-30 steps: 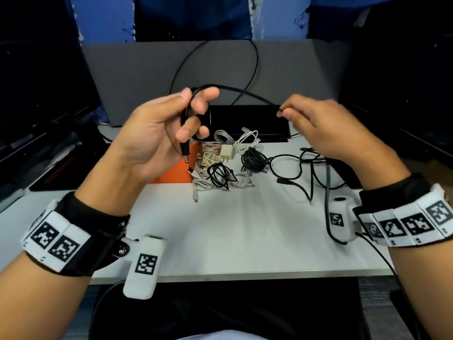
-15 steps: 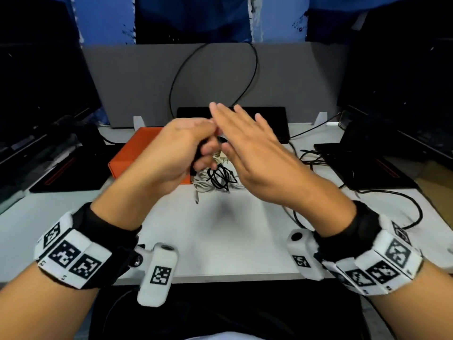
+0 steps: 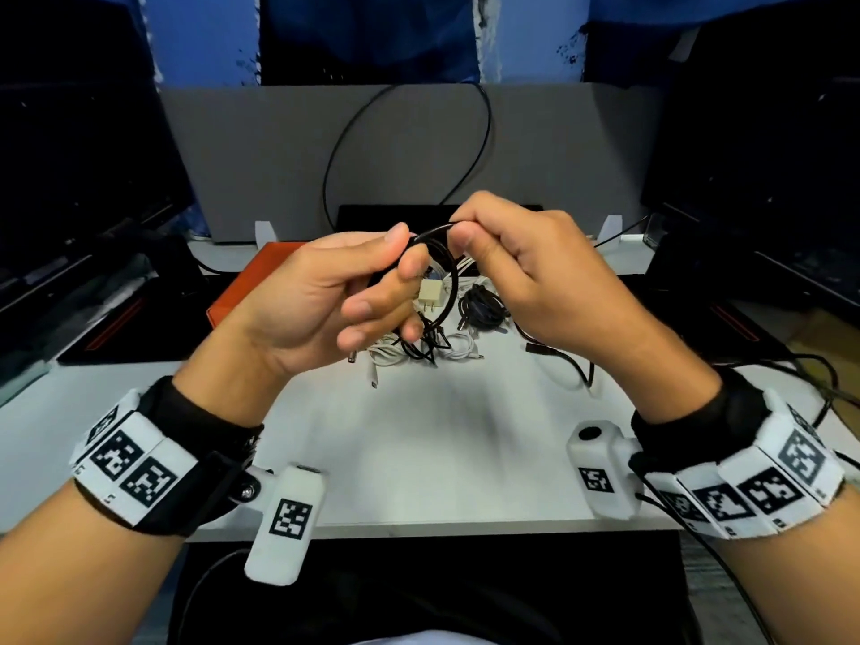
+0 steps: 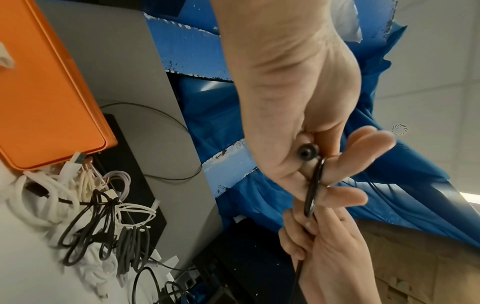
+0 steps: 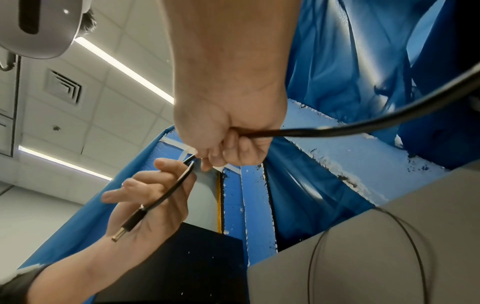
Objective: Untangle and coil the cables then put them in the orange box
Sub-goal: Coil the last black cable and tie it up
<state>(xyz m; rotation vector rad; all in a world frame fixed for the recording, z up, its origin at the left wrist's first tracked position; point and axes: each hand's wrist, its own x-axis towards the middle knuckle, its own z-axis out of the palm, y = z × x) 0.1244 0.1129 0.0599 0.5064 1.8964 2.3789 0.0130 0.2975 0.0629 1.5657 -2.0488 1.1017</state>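
Head view: black cable [image 3: 430, 232], coiling in hand.
Left hand [image 3: 325, 295] pinches the loops; right hand [image 3: 526, 277] grips the incoming run. Best fed in even loops, with steady tension.

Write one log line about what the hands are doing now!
left hand holds black cable | right hand pinches it | orange box shut

The right hand [image 3: 526, 277], flat and open half a second ago, now pinches the black cable [image 3: 430, 232] beside the left hand [image 3: 325, 300].
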